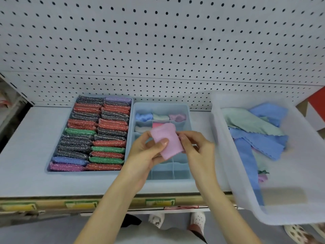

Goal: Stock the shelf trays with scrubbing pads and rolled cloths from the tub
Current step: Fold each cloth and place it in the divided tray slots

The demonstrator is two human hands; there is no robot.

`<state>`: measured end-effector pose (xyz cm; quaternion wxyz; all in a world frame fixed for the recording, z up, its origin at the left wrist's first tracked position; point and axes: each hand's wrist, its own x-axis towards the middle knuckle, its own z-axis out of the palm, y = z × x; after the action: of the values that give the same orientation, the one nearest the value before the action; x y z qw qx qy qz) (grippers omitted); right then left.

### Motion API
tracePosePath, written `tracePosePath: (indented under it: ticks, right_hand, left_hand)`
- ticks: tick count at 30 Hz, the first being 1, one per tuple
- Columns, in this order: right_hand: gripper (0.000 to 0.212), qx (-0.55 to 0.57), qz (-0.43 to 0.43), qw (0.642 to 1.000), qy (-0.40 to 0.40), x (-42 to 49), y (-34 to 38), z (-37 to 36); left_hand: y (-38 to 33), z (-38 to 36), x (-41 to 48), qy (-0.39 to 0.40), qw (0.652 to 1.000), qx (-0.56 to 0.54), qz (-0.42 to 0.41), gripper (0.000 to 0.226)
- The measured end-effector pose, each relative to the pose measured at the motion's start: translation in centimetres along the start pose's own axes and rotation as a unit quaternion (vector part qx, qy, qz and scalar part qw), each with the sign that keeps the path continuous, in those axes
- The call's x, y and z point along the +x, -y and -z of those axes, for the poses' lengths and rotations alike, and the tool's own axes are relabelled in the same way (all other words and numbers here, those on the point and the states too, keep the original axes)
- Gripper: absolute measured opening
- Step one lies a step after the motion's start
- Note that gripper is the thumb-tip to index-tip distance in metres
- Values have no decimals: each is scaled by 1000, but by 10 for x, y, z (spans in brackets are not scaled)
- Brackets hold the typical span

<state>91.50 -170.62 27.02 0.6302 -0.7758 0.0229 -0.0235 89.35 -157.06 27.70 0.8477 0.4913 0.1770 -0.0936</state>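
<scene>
While you are standing at the shelf (pixel 26 164), your left hand (pixel 147 152) and right hand (pixel 195 147) are both pinching a pink cloth (pixel 166 141) bunched into a short roll, holding it just above the middle of the divided tray (pixel 181 171). Rolled cloths (pixel 159 117) are sitting in that tray's back compartments. Just beside it on the left, the pad tray (pixel 52 170) is lying packed with scrubbing pads (pixel 98 131). On the right, the clear tub (pixel 223 155) is holding loose cloths (pixel 258 140).

Pink cloth (pixel 166 140) — glittery multicoloured pads (pixel 91 134)
</scene>
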Motion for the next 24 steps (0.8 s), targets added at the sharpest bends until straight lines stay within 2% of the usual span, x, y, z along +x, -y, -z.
tracePosePath:
  ticks: [6,13,19,21,24]
  right_hand:
    - [22,87,-47,990,97,-7,6,2]
    - [23,116,-73,984,113,-1,-2,11]
    - [21,114,-81,976,167,7,-8,21]
    - [21,101,-85,973,188,9,-10,24]
    - [18,71,-84,964,240,14,-11,31]
  left_hand:
    - [7,-6,6,9,999,-27,-34,44]
    - [21,-15,10,-17,999,13,-28,38]
    - [20,-7,21,-75,987,124,-71,28]
    - [15,0,26,-56,978,183,-80,30]
    - [7,12,31,30,966,252,-54,29]
